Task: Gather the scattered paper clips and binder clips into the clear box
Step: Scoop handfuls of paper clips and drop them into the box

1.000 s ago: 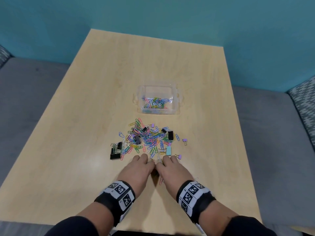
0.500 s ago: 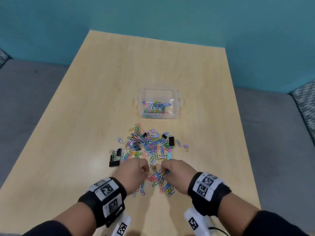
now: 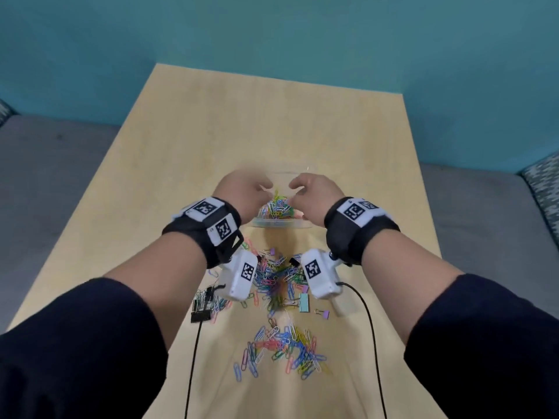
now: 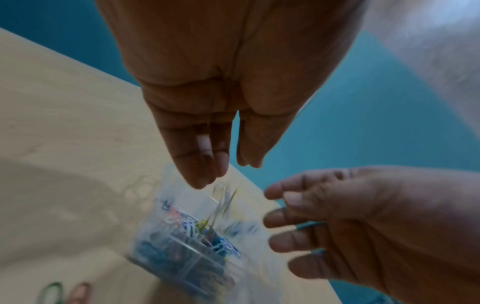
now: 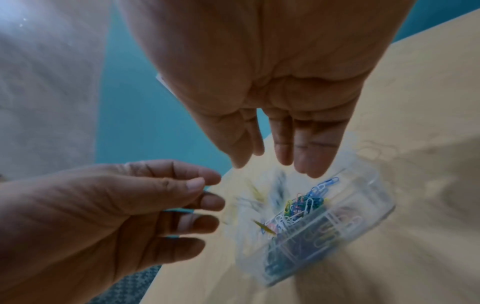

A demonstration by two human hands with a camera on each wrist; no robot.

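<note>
Both hands, the left hand (image 3: 245,189) and right hand (image 3: 314,190), hang with fingers loosely spread above the clear plastic box (image 3: 281,223) mid-worktop, coloured paper clips (image 5: 306,203) dropping in. Many loose coloured paper clips (image 3: 281,349) and black binder clips (image 3: 201,316) remain toward the near edge.

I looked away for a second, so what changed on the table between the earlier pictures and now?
Both hands rose from the near pile and moved forward over the clear box. The left hand and right hand have opened their fingers, and the paper clips they scooped up are dropping in. A small heap stays behind near the table edge. The box, the binder clips and the main pile stayed put.
</note>
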